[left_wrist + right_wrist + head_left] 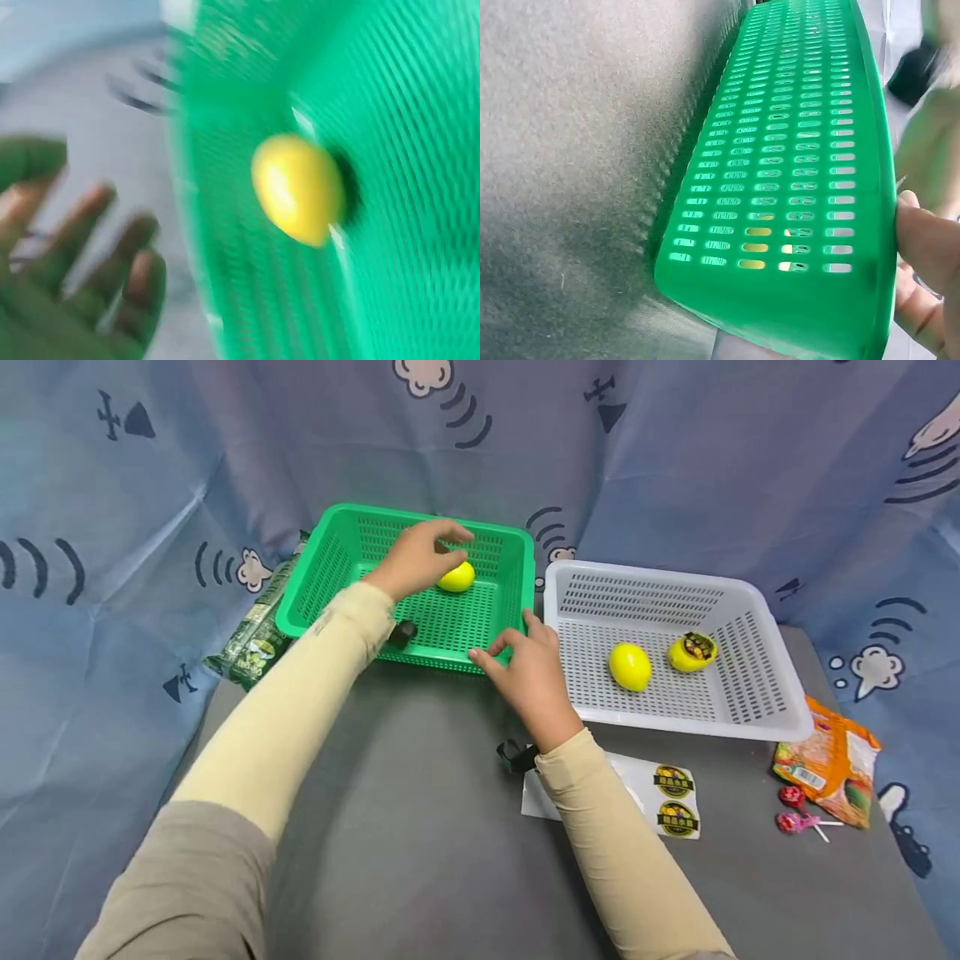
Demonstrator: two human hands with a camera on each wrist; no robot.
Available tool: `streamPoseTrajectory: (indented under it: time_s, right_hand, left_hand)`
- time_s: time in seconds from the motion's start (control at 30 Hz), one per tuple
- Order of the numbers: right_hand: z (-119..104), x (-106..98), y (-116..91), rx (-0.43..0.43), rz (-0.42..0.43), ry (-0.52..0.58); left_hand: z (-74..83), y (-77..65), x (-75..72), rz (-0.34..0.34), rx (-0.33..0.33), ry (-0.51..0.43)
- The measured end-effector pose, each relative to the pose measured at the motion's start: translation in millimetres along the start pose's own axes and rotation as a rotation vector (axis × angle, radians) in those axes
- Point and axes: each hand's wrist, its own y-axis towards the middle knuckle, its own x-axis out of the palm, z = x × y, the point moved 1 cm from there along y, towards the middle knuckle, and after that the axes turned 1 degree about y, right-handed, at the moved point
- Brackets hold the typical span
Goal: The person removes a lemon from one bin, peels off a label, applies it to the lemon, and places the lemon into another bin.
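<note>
My left hand (422, 558) is over the green basket (351, 508), its fingers apart and holding nothing. Just below and beyond its fingertips, a lemon (457, 578) lies on the basket floor; in the left wrist view the same lemon (298, 189) is apart from the blurred hand (82, 277). At the basket's near right corner, my right hand (528, 681) grips the rim with thumb and fingers. To the right, the white basket (675, 725) holds a plain lemon (630, 667) and another lemon (684, 660) bearing a round dark label.
A sheet of round stickers (677, 818) lies partly under the right forearm. An orange snack packet (832, 760) and lollipops (797, 821) lie at the table's right side. A green packet (258, 639) leans beside the green basket. Patterned cloth hangs behind the grey table (405, 827).
</note>
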Motion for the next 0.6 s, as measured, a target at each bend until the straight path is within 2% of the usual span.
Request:
streamPoseTrajectory:
  time_s: [0.1,0.17,0.2,0.27,0.4,0.5,0.6]
  right_hand:
    - [1.1,3.2,-1.1,0.009,-0.008,0.000]
    - [1.8,4.7,-1.9,0.015,-0.007,-0.001]
    - [1.9,5.1,-2.2,0.015,-0.007,-0.001]
    - [1.5,5.1,-2.2,0.008,-0.007,-0.004]
    - [0.6,1.9,-1.0,0.001,-0.004,-0.012]
    - [-2.3,2.1,1.1,-0.003,-0.010,-0.008]
    - [-4.0,1.8,4.1,-0.010,-0.012,-0.008]
  left_hand:
    - [-20.0,40.6,7.3,-0.240,-0.016,0.173]
    - [-32.6,57.7,17.0,-0.345,-0.035,0.281]
    - [-37.9,63.4,21.6,-0.375,-0.046,0.329]
    - [-46.5,71.2,29.7,-0.393,-0.068,0.396]
    - [-54.6,80.0,40.1,-0.320,-0.076,0.454]
    - [-58.2,80.7,39.1,-0.293,-0.073,0.464]
    - [-57.7,79.9,34.8,-0.325,-0.062,0.469]
